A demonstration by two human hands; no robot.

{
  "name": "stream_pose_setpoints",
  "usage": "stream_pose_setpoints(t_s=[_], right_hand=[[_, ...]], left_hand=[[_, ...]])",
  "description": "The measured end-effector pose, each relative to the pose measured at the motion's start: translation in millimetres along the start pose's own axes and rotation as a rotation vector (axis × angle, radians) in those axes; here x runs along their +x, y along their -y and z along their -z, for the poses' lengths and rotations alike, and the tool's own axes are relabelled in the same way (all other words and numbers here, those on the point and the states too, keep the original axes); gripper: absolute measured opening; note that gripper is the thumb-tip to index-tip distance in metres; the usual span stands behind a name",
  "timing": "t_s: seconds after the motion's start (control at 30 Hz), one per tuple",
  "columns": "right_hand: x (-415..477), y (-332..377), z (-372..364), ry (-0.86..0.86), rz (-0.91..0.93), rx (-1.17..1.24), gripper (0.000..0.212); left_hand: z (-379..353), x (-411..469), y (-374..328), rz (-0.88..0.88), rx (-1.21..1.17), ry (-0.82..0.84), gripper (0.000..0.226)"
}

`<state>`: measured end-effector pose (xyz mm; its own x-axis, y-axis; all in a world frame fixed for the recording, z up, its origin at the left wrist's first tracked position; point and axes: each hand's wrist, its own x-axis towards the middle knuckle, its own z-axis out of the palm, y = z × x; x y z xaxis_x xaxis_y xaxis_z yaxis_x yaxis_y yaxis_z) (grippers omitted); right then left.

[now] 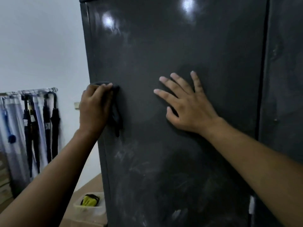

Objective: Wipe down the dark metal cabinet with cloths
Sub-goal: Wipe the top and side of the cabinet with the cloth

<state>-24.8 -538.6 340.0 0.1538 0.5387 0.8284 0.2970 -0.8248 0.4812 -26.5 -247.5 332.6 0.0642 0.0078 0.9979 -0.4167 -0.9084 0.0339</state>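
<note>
cabinet [180, 46], cloth [117, 117] half under left hand [95, 107]

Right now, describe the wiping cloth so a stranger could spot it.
Find the tall dark cabinet. At its left edge, the left hand holds a cloth against it. It is black and hangs down, unlike the yellow cloth in the tub below.

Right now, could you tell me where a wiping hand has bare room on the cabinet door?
The dark metal cabinet door is bare above the left hand, which grips a dark cloth, and the flat right hand, to its top edge, and across the smudged stretch below them. Between them it is tighter.
</note>
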Motion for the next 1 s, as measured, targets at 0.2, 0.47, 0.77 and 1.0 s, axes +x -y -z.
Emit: stream_pose_setpoints(t_s=[0.2, 0.47, 0.77, 1.0], right_hand=[[19.2, 38.8, -27.9, -0.053, -0.06, -0.105, 0.058], [16.3, 41.7, -33.4, -0.067, -0.051, -0.202, 0.061], [17.2, 43.4, -27.7, -0.068, -0.037, -0.18, 0.06], [17.4, 44.0, -25.0, -0.045, -0.047, -0.148, 0.06]], left_hand=[[-14.3, -42.2, 23.3, -0.11, 0.007, -0.048, 0.026], [-7.1, -103.9, 61.9, -0.501, -0.035, 0.111, 0.034], [-19.1, 19.6, 32.4, -0.04, -0.183, -0.166, 0.019], [-19.1, -48.2, 46.9, -0.602, -0.149, 0.118, 0.029]])
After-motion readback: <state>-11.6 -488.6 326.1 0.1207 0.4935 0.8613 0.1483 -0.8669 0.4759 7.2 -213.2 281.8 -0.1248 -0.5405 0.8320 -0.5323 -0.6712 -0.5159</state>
